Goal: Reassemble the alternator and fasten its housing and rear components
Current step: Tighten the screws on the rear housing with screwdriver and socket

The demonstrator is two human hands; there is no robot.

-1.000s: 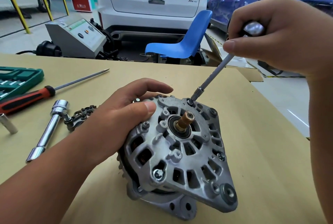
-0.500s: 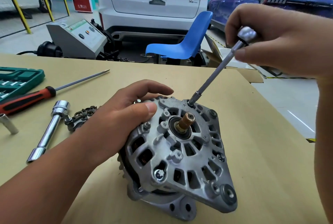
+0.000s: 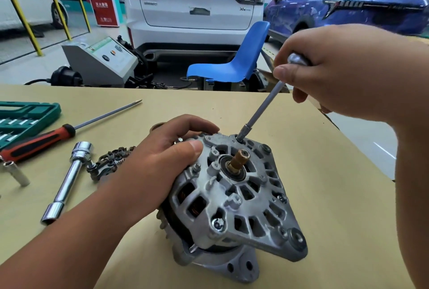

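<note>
Tan cardboard (image 3: 336,195) covers the workbench, with cars parked behind. On it the left hand (image 3: 167,158) grips the upper left edge of the alternator (image 3: 232,198), fingers curled over the rim and thumb pressed on the housing face. The right hand (image 3: 343,75) pinches the top end of a thin metal driver (image 3: 262,107) between thumb and curled fingers. The driver slants down-left, its socket tip sitting on a bolt at the top edge of the housing. The alternator sits mid-bench, tilted, rear face toward the camera. It has a grey cast housing with vent slots, a copper-coloured shaft end (image 3: 239,161) sticking out of the centre bearing, and a bolt head (image 3: 218,223) at lower left. To its left lie a dark finned part (image 3: 111,163) partly hidden by the wrist, a chrome tube wrench (image 3: 67,184), a small socket (image 3: 16,173), a red-and-black screwdriver (image 3: 39,140) and a green tool case (image 3: 23,119). Beyond the bench are a blue chair (image 3: 243,56), a grey machine (image 3: 99,61), a white car (image 3: 195,5) and a blue car (image 3: 348,5).
</note>
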